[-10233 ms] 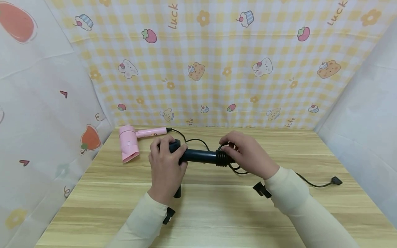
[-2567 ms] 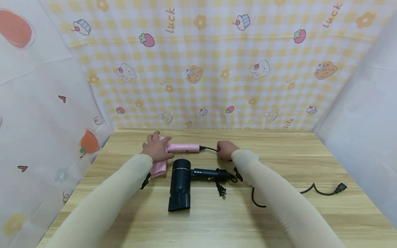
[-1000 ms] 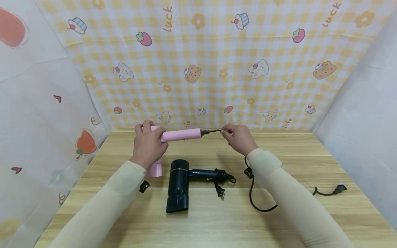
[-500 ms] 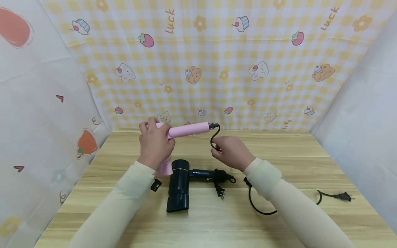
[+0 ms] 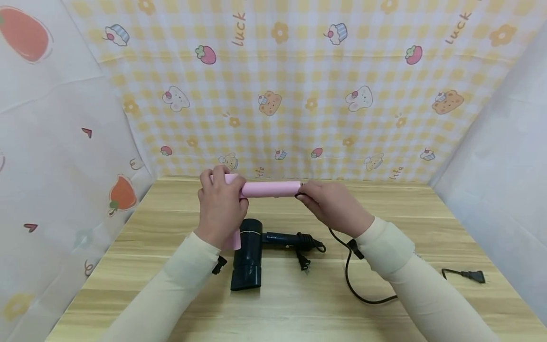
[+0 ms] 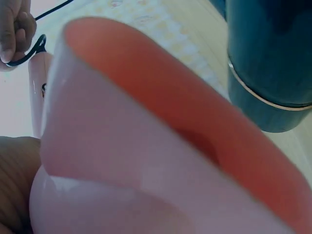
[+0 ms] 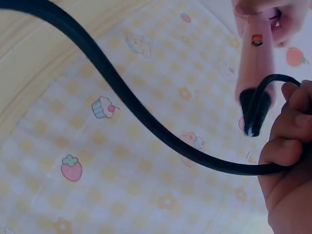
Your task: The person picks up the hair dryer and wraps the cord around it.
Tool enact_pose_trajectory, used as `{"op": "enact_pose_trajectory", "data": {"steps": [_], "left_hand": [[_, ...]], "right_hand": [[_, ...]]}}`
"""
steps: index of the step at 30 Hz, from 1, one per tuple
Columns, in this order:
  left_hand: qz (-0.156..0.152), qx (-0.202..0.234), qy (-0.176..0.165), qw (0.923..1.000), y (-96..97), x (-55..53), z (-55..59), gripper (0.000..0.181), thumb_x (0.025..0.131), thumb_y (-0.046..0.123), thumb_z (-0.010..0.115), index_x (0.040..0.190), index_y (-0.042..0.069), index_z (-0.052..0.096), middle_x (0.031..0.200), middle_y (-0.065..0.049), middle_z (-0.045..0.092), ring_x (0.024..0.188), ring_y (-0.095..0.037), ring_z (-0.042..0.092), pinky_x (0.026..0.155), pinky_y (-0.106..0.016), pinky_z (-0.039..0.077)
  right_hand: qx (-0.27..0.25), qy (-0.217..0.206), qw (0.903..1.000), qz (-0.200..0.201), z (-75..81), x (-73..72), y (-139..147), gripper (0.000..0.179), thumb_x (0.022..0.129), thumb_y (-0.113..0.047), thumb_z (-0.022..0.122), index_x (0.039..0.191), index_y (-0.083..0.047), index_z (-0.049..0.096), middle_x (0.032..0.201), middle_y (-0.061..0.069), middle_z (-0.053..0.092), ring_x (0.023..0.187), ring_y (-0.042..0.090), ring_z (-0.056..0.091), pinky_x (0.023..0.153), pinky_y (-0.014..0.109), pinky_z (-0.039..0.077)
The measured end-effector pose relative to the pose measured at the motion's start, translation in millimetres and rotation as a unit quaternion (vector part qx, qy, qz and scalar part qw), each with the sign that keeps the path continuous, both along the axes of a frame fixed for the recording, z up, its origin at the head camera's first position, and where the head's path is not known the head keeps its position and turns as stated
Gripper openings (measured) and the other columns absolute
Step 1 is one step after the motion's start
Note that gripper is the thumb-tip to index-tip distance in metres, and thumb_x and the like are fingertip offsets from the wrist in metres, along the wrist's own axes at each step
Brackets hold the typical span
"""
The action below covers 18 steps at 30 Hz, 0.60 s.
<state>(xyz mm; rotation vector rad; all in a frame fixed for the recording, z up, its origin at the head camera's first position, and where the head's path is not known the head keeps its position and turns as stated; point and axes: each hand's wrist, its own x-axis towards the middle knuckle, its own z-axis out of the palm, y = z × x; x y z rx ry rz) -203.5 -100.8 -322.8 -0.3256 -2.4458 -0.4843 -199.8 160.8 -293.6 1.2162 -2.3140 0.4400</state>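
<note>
My left hand (image 5: pixel 220 204) grips the head of a pink hair dryer (image 5: pixel 270 189), lifted off the table with its handle pointing right. Its wide nozzle (image 6: pixel 107 126) fills much of the left wrist view. At the handle's end, my right hand (image 5: pixel 339 206) holds the black cord (image 7: pixel 122 92) between curled fingers. The right wrist view shows the cord bending back at the dark strain relief (image 7: pixel 254 109). From that hand the cord trails down to the right, ending in a plug (image 5: pixel 474 275). My right forearm hides part of it.
A dark hair dryer (image 5: pixel 248 256) lies on the wooden table (image 5: pixel 299 308), just below the pink one. Its cord is wound around the handle (image 5: pixel 304 241), and its plug (image 5: pixel 304 262) rests beside it. A checked cloth (image 5: pixel 290 123) hangs behind the table.
Earlier, both hands were on the dark dryer; it now lies released. The pink dryer has been lifted off the table. My right hand has brought its cord back against the handle's end.
</note>
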Motion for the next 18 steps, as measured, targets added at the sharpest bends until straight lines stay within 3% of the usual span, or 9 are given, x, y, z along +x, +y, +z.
{"op": "enact_pose_trajectory", "data": {"steps": [7,18], "left_hand": [[-0.032,-0.011,0.035,0.9988,-1.2,12.7,2.6,0.022,0.078,0.007,0.075,0.099,0.012,0.074,0.12,-0.018,0.047,0.118,-0.043,0.033,0.076,-0.059,0.045],[-0.053,0.02,0.035,0.9977,-2.5,34.3,7.0,0.026,0.074,0.006,0.079,0.099,0.01,0.075,0.121,-0.019,0.049,0.118,-0.044,0.034,0.083,-0.06,0.04]], "right_hand": [[-0.06,0.001,0.9982,0.006,2.7,-2.5,6,0.011,0.091,-0.007,0.071,0.099,-0.008,0.064,0.085,-0.001,0.063,0.064,0.008,0.049,0.056,0.028,0.044],[-0.141,-0.106,0.9844,0.003,3.2,-7.1,15,0.009,0.096,-0.008,0.064,0.103,-0.011,0.069,0.093,-0.003,0.063,0.07,0.01,0.049,0.061,0.028,0.043]]}}
